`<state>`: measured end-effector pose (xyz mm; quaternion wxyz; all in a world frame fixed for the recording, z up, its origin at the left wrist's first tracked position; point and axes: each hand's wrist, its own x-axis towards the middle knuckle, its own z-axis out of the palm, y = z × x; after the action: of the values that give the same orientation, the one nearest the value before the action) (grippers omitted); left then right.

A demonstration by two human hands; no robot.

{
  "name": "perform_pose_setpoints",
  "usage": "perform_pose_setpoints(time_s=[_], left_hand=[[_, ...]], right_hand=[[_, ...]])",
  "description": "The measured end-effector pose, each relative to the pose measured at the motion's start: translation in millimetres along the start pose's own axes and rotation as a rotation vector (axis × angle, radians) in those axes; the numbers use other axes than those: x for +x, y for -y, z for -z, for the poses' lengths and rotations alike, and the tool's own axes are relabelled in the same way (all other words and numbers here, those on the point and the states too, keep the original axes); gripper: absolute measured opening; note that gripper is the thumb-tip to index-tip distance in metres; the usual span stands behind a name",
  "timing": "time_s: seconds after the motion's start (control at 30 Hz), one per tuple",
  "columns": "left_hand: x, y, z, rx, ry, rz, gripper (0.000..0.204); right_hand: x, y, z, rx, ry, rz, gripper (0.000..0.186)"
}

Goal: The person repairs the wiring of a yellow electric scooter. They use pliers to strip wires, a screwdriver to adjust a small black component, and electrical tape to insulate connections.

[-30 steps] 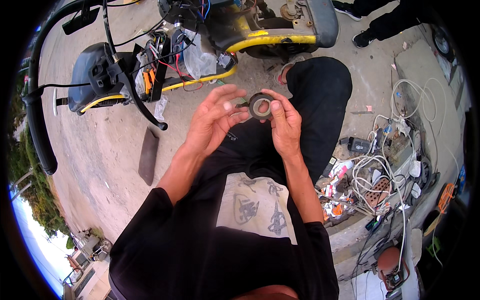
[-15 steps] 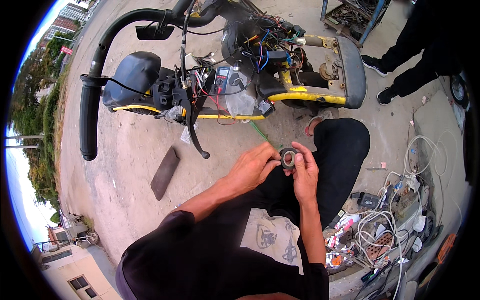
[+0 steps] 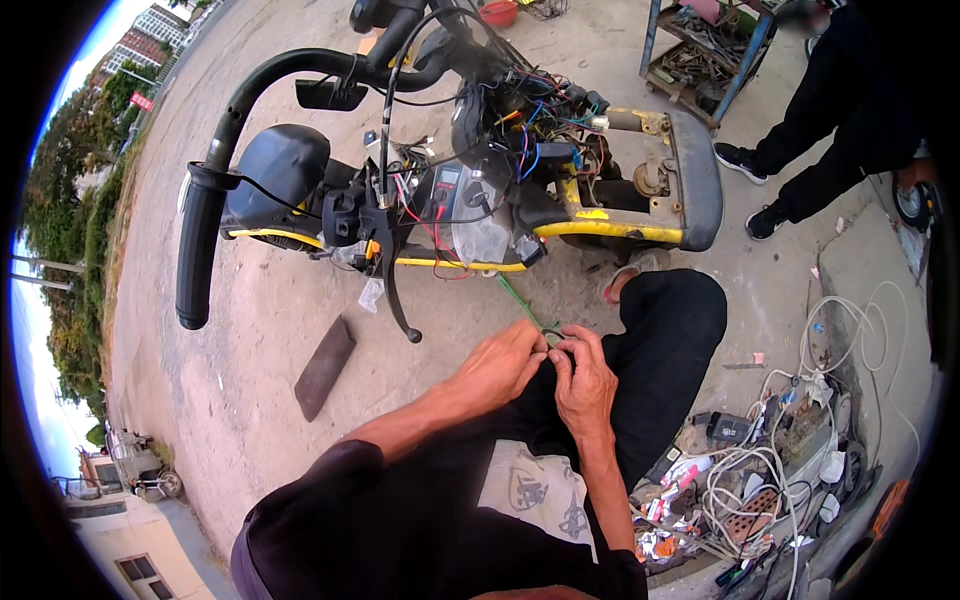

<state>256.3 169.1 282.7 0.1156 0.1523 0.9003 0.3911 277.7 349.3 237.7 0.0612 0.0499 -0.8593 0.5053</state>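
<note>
My left hand (image 3: 505,365) pinches at the dark tape roll (image 3: 552,338), its fingertips meeting those of my right hand (image 3: 585,385), which closes round the roll and largely hides it. Both hands are low over my bent dark-trousered leg (image 3: 670,350). Just beyond them a thin green strip (image 3: 517,298) lies by a partly stripped scooter with a yellow frame (image 3: 620,230), tangled wires (image 3: 535,135) and a multimeter (image 3: 445,188) with red leads on its footboard. The scooter's handlebar grip (image 3: 195,265) and brake lever (image 3: 397,300) stick out toward me at left.
Another person's legs (image 3: 820,185) stand at upper right, beside a metal shelf cart (image 3: 685,65) of scrap. A dark flat piece (image 3: 324,368) lies on the ground at left. Pale cables and litter (image 3: 740,500) heap up at lower right; a red basin (image 3: 498,14) sits at the back.
My left fingers, spread earlier, have closed on the tape. Both hands have drawn together and turned, covering most of the roll. The view has swung upward, showing more of the scooter and yard.
</note>
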Motion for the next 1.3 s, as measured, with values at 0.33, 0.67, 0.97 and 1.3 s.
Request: perform_pose_setpoints(time_s=[0.33, 0.67, 0.97, 1.3], left_hand=[[-5, 5, -6, 0.077, -0.028, 0.028, 0.017], [5, 10, 3, 0.053, 0.032, 0.036, 0.027], [8, -2, 3, 0.101, -0.013, 0.013, 0.02], [12, -5, 6, 0.279, 0.005, -0.219, 0.019]], right_hand=[[-1, 1, -11, -0.129, 0.032, 0.03, 0.019], [3, -7, -4, 0.12, 0.164, -0.072, 0.02], [4, -10, -11, 0.012, -0.004, -0.03, 0.021], [9, -4, 2, 0.301, 0.133, -0.186, 0.021]])
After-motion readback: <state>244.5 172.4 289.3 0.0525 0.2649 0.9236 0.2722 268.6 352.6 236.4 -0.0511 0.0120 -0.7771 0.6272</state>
